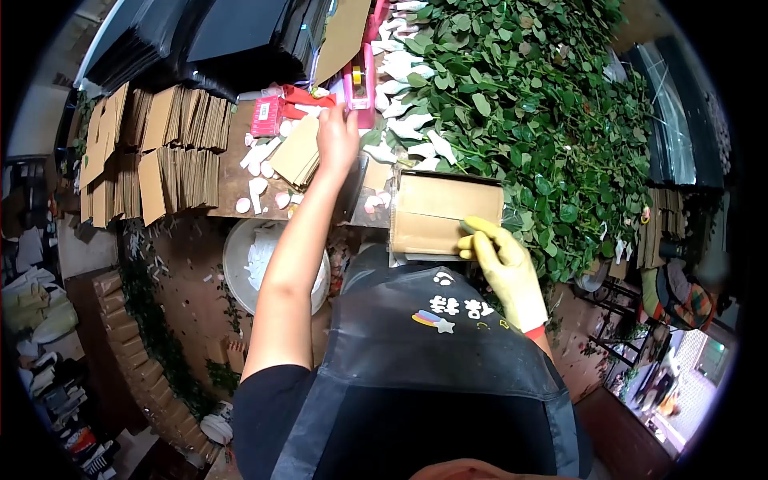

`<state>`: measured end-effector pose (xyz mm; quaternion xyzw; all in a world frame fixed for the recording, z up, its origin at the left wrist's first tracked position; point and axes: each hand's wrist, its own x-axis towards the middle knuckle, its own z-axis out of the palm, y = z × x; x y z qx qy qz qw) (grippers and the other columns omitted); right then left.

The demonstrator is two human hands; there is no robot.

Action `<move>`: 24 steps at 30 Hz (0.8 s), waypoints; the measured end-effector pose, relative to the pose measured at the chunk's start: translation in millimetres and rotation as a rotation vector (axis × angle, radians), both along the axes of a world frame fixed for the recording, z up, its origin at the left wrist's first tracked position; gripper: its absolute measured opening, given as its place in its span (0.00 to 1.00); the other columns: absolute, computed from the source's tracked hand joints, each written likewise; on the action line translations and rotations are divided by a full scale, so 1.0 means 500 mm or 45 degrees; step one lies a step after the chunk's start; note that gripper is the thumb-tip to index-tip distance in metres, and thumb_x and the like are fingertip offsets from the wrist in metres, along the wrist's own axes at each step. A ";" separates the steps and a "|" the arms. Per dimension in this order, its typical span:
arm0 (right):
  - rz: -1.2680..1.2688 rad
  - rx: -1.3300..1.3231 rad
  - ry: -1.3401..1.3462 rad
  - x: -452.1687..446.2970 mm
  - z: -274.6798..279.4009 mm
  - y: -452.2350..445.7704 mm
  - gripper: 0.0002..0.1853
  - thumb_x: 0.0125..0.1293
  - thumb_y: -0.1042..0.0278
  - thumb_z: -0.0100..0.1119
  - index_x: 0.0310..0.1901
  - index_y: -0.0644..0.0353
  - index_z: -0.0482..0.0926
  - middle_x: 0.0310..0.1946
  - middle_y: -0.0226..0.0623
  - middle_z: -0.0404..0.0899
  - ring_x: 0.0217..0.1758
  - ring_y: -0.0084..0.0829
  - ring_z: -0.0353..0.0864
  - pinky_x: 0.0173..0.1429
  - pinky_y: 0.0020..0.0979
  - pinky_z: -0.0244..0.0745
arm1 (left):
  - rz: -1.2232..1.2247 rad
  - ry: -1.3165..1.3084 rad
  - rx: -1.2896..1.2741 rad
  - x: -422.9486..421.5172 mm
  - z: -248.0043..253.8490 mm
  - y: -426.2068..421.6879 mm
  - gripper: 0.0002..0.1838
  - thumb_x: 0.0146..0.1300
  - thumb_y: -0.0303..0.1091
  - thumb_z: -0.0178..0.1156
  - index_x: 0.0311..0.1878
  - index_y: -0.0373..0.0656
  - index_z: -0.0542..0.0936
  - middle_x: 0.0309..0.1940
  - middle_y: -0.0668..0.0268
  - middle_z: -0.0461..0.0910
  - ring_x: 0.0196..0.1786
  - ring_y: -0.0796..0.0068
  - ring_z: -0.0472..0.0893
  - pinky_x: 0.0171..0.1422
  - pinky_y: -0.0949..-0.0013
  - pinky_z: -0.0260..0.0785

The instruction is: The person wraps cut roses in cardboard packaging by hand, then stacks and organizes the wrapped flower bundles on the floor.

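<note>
My left hand [338,142] is bare and stretched forward over the table, its fingers slightly apart beside a pink tape dispenser [360,100] with a yellow roll. Nothing shows between those fingers. In a yellow rubber glove, my right hand [502,260] grips the right side of a brown cardboard wrap [436,210] near its lower corner. The wrap lies at the table's front edge, close to the apron. A small stack of cardboard pieces [296,160] sits just left of my left forearm.
Leafy green stems [528,120] cover the table's right side, with white-wrapped flower heads [408,124] along them. Cardboard stacks [180,120] and black sheets [232,36] are at the left. A pink box [266,116] stands near loose petals. Below is a round white bin [234,260].
</note>
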<state>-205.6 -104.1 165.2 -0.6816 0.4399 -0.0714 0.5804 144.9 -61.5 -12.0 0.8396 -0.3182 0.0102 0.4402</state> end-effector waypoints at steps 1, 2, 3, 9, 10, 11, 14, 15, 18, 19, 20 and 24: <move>0.017 0.004 0.046 0.011 0.005 0.009 0.17 0.81 0.65 0.58 0.65 0.60 0.82 0.45 0.34 0.90 0.48 0.21 0.88 0.56 0.24 0.81 | 0.044 -0.001 0.124 0.030 -0.015 -0.034 0.18 0.71 0.40 0.64 0.53 0.34 0.85 0.48 0.43 0.83 0.54 0.41 0.84 0.60 0.48 0.76; 0.034 0.007 0.091 0.017 0.007 0.014 0.17 0.81 0.65 0.58 0.65 0.59 0.83 0.46 0.34 0.90 0.48 0.21 0.88 0.56 0.24 0.81 | 0.088 -0.003 0.247 0.058 -0.035 -0.068 0.21 0.72 0.44 0.63 0.53 0.34 0.86 0.48 0.41 0.84 0.54 0.39 0.84 0.61 0.47 0.76; 0.024 0.046 0.094 0.015 0.004 0.019 0.18 0.80 0.64 0.58 0.65 0.59 0.83 0.46 0.34 0.90 0.48 0.22 0.88 0.57 0.24 0.80 | 0.071 0.142 0.377 0.099 -0.058 -0.100 0.23 0.72 0.48 0.62 0.51 0.35 0.88 0.48 0.40 0.85 0.54 0.39 0.84 0.62 0.46 0.76; -0.009 0.085 0.150 -0.007 0.013 0.025 0.17 0.80 0.64 0.58 0.65 0.59 0.83 0.47 0.36 0.90 0.47 0.23 0.89 0.56 0.25 0.81 | -0.028 0.446 0.407 0.188 -0.128 -0.160 0.22 0.72 0.54 0.59 0.40 0.46 0.92 0.42 0.50 0.89 0.49 0.46 0.88 0.58 0.47 0.77; -0.002 0.057 0.164 -0.012 0.017 0.022 0.17 0.80 0.65 0.58 0.64 0.59 0.83 0.47 0.37 0.90 0.47 0.24 0.89 0.56 0.26 0.81 | -0.021 0.389 0.373 0.151 -0.066 -0.138 0.22 0.73 0.51 0.58 0.38 0.43 0.91 0.39 0.48 0.89 0.47 0.46 0.88 0.56 0.47 0.77; 0.004 0.030 0.177 -0.019 0.022 0.021 0.17 0.79 0.65 0.58 0.64 0.59 0.83 0.47 0.37 0.90 0.47 0.24 0.89 0.55 0.26 0.81 | 0.017 0.306 0.374 0.133 -0.053 -0.116 0.22 0.73 0.50 0.57 0.37 0.42 0.90 0.37 0.48 0.89 0.46 0.46 0.88 0.55 0.48 0.77; -0.001 -0.032 0.144 -0.032 0.022 0.019 0.16 0.79 0.66 0.58 0.63 0.59 0.84 0.45 0.37 0.91 0.46 0.26 0.90 0.53 0.27 0.82 | -0.037 0.436 0.243 0.058 0.001 -0.040 0.23 0.74 0.49 0.57 0.35 0.39 0.89 0.34 0.46 0.88 0.44 0.48 0.89 0.51 0.50 0.77; 0.012 -0.042 0.148 -0.034 0.022 0.017 0.15 0.79 0.66 0.58 0.62 0.59 0.84 0.45 0.37 0.91 0.46 0.26 0.90 0.53 0.27 0.82 | -0.127 0.516 0.266 0.047 -0.035 -0.022 0.23 0.75 0.47 0.56 0.33 0.39 0.88 0.34 0.48 0.88 0.43 0.49 0.89 0.51 0.50 0.77; 0.057 -0.130 0.192 -0.019 0.033 0.012 0.15 0.78 0.65 0.59 0.61 0.57 0.85 0.43 0.37 0.91 0.45 0.27 0.91 0.53 0.28 0.83 | -0.169 0.459 0.467 0.044 -0.102 -0.025 0.21 0.75 0.46 0.56 0.37 0.39 0.88 0.38 0.47 0.88 0.47 0.45 0.88 0.56 0.49 0.77; 0.078 -0.184 0.186 -0.018 0.027 0.007 0.15 0.78 0.65 0.59 0.60 0.57 0.85 0.43 0.36 0.91 0.45 0.27 0.91 0.53 0.27 0.83 | -0.132 0.332 0.608 0.052 -0.096 -0.037 0.20 0.75 0.46 0.55 0.40 0.39 0.89 0.41 0.46 0.88 0.50 0.43 0.87 0.58 0.48 0.76; 0.099 -0.235 0.182 -0.020 0.021 0.005 0.15 0.78 0.65 0.59 0.60 0.57 0.85 0.43 0.36 0.91 0.45 0.27 0.91 0.53 0.27 0.83 | -0.097 0.207 0.751 0.060 -0.090 -0.044 0.20 0.75 0.45 0.55 0.43 0.39 0.89 0.44 0.45 0.88 0.52 0.42 0.87 0.61 0.47 0.76; -0.006 -0.145 0.131 -0.029 0.037 0.000 0.15 0.78 0.66 0.60 0.62 0.56 0.86 0.44 0.35 0.91 0.45 0.25 0.91 0.54 0.26 0.82 | -0.366 0.343 0.639 -0.011 0.071 -0.006 0.21 0.76 0.45 0.52 0.44 0.36 0.87 0.43 0.42 0.86 0.51 0.40 0.86 0.58 0.44 0.76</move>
